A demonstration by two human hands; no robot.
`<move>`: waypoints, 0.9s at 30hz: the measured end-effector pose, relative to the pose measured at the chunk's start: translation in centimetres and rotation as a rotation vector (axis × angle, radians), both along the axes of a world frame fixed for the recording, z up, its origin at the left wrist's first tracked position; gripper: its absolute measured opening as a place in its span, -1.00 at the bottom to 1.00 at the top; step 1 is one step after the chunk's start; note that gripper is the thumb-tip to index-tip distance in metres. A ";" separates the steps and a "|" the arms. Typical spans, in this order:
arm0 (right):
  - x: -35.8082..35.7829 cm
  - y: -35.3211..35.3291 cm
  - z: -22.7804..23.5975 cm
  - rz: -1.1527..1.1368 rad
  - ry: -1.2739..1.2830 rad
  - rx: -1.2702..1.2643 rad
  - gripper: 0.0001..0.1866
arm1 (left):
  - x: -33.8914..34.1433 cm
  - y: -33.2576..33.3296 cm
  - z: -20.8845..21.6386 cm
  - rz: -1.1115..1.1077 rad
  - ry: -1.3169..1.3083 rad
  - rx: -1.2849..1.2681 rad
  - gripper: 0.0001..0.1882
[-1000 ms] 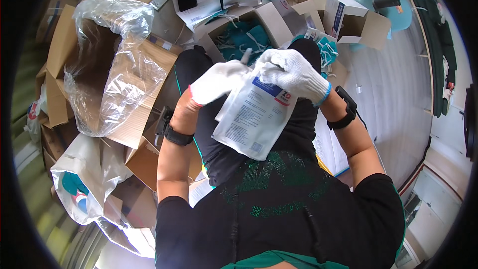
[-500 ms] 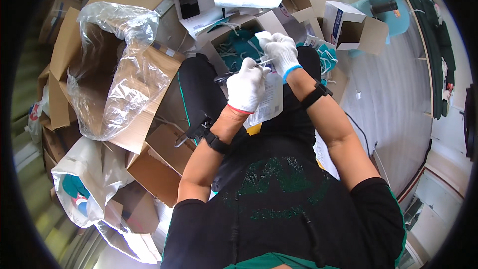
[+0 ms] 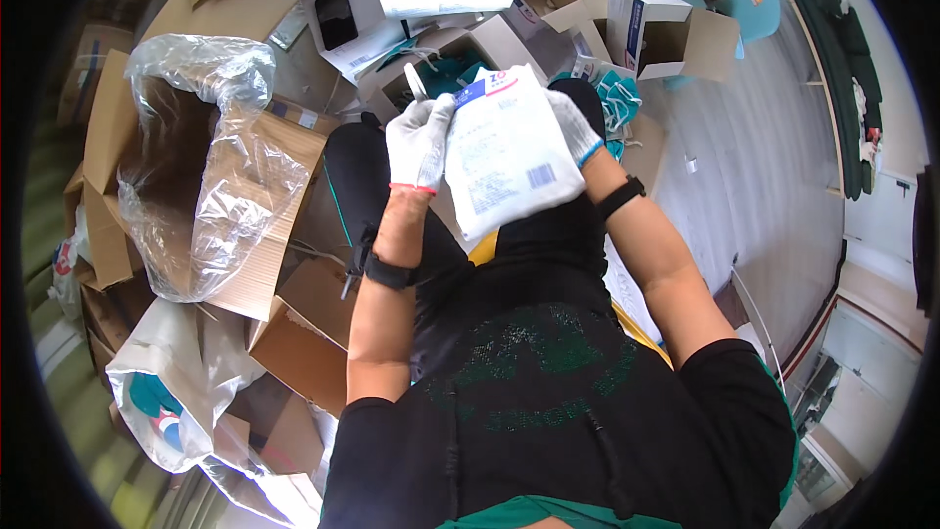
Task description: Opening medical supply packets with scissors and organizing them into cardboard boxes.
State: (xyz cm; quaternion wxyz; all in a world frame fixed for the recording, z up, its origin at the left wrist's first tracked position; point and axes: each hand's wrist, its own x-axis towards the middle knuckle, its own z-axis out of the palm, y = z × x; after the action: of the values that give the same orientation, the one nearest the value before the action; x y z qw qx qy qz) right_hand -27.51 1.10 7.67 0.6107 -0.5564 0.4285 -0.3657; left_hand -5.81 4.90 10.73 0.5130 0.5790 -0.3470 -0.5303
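Pale floor (image 3: 744,167) shows on the right side. Left hand (image 3: 419,142), in white glove, is clamped on the left edge of a white packet (image 3: 511,157), which is above the black trousers (image 3: 357,171). Right hand (image 3: 576,125), also gloved, is at the packet's right edge, mostly hidden behind it, so I cannot tell how its fingers close. Just beyond is an open box (image 3: 501,44) with teal masks (image 3: 443,72); more masks (image 3: 619,103) lie to its right. Farther left stands a large carton (image 3: 240,284) with clear plastic (image 3: 250,186) over its edge.
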 end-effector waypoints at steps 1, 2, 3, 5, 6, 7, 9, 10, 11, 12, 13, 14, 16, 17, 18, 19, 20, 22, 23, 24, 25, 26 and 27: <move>0.2 0.8 -0.7 -0.095 -0.249 0.109 -0.34 | -0.1 -0.7 -0.4 -0.041 -0.060 0.016 -0.72; 0.5 1.3 0.0 -0.084 -0.254 0.115 -0.34 | 0.5 -1.3 -1.1 -0.016 -0.181 0.039 -0.71; 0.5 1.6 0.8 -0.040 -0.243 0.269 -0.24 | 1.0 -1.8 -1.7 0.010 -0.301 0.064 -0.70; -0.3 2.0 1.6 -0.007 -0.226 0.420 -0.14 | 1.8 -2.8 -2.9 -0.019 -0.596 -0.016 -0.65; -0.7 2.1 1.5 0.001 -0.326 0.583 -0.08 | 2.1 -3.3 -3.3 -0.048 -0.697 0.001 -0.65; -0.7 2.2 2.0 0.012 -0.426 0.749 -0.02 | 2.4 -3.5 -3.8 -0.076 -0.798 0.022 -0.64; -0.3 2.6 2.9 -0.100 -0.403 0.777 -0.15 | 2.6 -3.7 -5.0 -0.080 -0.830 0.039 -0.64; -0.5 2.5 3.1 -0.018 -0.274 0.766 -0.23 | 2.4 -3.9 -5.3 -0.087 -0.858 0.048 -0.63; -0.6 2.4 3.4 0.065 -0.143 0.753 -0.31 | 2.3 -4.0 -5.6 -0.089 -0.856 0.049 -0.63; -0.6 2.3 3.8 0.038 -0.141 0.851 -0.45 | 2.2 -4.2 -5.9 -0.083 -0.858 0.033 -0.63; -1.3 2.4 2.7 0.032 -0.136 0.848 -0.45 | 1.9 -4.4 -6.1 -0.079 -0.858 0.011 -0.63; -1.9 2.5 1.2 0.084 -0.263 0.876 -0.51 | 1.7 -4.7 -6.3 -0.077 -0.854 0.009 -0.63; -1.3 2.8 0.7 -0.005 -0.395 0.871 -0.67 | 2.1 -4.8 -6.7 -0.116 -0.833 0.088 -0.62; -0.7 3.0 1.2 -0.074 -0.308 0.795 -0.71 | 2.2 -5.0 -6.4 -0.186 -0.848 0.161 -0.58; 0.0 2.7 1.7 -0.097 -0.164 0.723 -0.70 | 2.3 -5.1 -6.1 -0.169 -0.840 0.199 -0.56; 0.5 2.4 2.3 -0.122 -0.023 0.645 -0.70 | 2.4 -5.3 -5.8 -0.153 -0.831 0.234 -0.54; 0.9 1.9 2.0 -0.109 -0.017 0.641 -0.70 | 2.9 -5.5 -5.6 -0.109 -0.859 0.247 -0.50; 1.7 0.8 0.0 -0.236 0.065 0.431 -0.68 | 4.6 -5.8 -4.9 -0.071 -0.891 0.286 -0.43; 2.2 -0.1 -1.4 -0.214 0.065 0.427 -0.68 | 5.9 -5.6 -5.5 0.002 -0.849 0.302 -0.43; 2.0 -1.2 -3.2 -0.019 0.359 -0.026 -0.69 | 6.1 -5.6 -5.1 0.043 -0.776 0.285 -0.45; 1.8 -2.1 -5.3 0.182 0.637 -0.486 -0.70 | 6.2 -5.3 -4.3 0.082 -0.704 0.269 -0.47; 2.5 -2.7 -6.2 -0.021 0.310 0.093 -0.67 | 6.3 -4.9 -3.1 0.090 -0.699 0.271 -0.47; 2.1 -3.2 -6.7 -0.014 0.315 0.092 -0.67 | 6.2 -4.3 -1.9 0.092 -0.588 0.276 -0.51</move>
State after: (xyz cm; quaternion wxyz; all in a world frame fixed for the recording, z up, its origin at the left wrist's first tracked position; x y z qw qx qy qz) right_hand -25.37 -2.10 0.96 0.5583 -0.5754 0.5389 -0.2584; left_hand 0.36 0.64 8.84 0.3308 0.7866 -0.3785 -0.3586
